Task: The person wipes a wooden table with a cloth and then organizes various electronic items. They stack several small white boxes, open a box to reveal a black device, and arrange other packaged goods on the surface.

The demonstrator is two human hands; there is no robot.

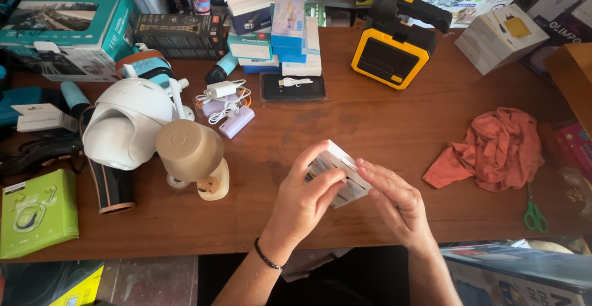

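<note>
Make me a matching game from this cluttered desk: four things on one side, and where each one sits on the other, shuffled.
Things:
1. small white box
2. orange cloth
3. green-handled scissors
4. yellow and black lamp

Places:
A. at the far side of the table, right of the stacked boxes
B. crumpled on the table, right of the hands
C. held between the left hand and right hand
D. near the table's front right edge, just below the cloth

Pairs: 1-C, 2-B, 3-D, 4-A
</note>
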